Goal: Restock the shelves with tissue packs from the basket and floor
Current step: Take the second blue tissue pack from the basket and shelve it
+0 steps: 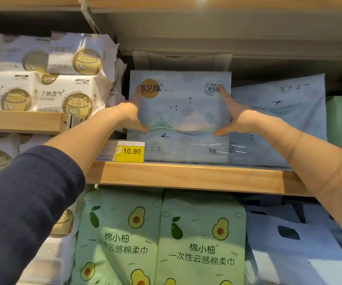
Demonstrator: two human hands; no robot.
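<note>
Pressing on the face of a pale blue tissue pack [183, 112], a person's left hand [132, 115] and right hand [236, 118] frame its two sides, fingers straight and thumbs spread, neither curled round it. The pack stands upright on the wooden shelf [186, 175], just right of a yellow price tag [131, 151] reading 10.90, with a second blue pack [279, 116] just beside it on the right. White cat-print packs [48, 87] fill the left shelves, and green avocado packs [161, 239] stand below.

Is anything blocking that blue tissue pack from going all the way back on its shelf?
Nothing visible does. The blue tissue pack already stands on the wooden shelf, with the left hand and right hand pressing its front. A white meshed pack shows behind its top; the depth behind is hidden.
</note>
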